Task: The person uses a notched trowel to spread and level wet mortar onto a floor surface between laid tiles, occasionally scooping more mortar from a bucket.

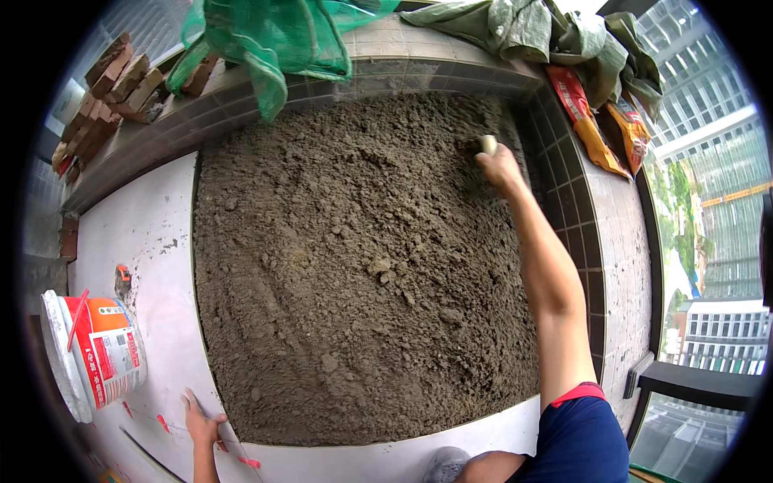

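Observation:
My right hand (501, 169) reaches to the far right corner of a bed of loose grey-brown mortar (354, 241). It is closed round the pale handle (488, 145) of a hand tool. The tool's working end is too blurred and dark to make out, so I cannot tell its kind. At the lower left, my left hand (201, 420) lies on a large white tile (153, 217) by the mortar's edge, fingers spread and holding nothing. Small red plastic pieces (250, 462) sit along the tile joints beside it.
A white bucket (97, 354) with a red and orange label stands on the left tiles, near an orange-black tape measure (122, 279). Stacked bricks (121, 88), green netting (274, 40), a grey-green sheet (523, 28) and torn bags (592, 121) top the surrounding tiled ledge.

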### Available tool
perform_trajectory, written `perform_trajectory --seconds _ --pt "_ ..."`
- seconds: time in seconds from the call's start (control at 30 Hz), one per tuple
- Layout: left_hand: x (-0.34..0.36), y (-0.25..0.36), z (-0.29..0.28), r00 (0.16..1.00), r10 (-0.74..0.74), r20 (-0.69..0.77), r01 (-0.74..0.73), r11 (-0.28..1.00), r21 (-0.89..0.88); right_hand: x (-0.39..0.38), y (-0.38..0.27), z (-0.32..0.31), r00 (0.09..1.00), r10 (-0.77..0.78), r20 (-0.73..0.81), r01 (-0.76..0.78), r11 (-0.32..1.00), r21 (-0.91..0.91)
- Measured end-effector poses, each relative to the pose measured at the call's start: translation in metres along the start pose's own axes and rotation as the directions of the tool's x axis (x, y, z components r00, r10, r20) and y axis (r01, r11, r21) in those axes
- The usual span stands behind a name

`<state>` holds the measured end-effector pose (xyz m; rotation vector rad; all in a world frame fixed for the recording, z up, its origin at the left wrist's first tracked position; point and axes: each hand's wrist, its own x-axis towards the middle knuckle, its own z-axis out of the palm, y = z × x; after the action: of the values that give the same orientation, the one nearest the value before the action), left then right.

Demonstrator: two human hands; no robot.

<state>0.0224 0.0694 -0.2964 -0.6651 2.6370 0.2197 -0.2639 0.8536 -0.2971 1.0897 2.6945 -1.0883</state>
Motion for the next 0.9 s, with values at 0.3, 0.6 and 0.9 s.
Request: perform_trajectory --seconds 0.3,0.6,0.9 --pt "0.004 -0.026 0.005 0.998 0.059 -0.007 -0.058 0.996 0.066 -0.131 -0.057 0.01 0.928 -0.174 0.331 0.193 0.981 -0.027" --pt "0.008 -0.013 0.011 1.0 0.022 -0.001 -0.022 0.999 0.044 0.028 0.044 -0.037 0.972 -0.091 -0.215 -0.01 0.904 -0.428" --pt "0.0 -0.004 -0.002 1.0 -0.018 0.001 0.018 0.999 0.038 0.002 -0.023 0.013 0.997 0.007 0.07 -0.017 0.989 0.147"
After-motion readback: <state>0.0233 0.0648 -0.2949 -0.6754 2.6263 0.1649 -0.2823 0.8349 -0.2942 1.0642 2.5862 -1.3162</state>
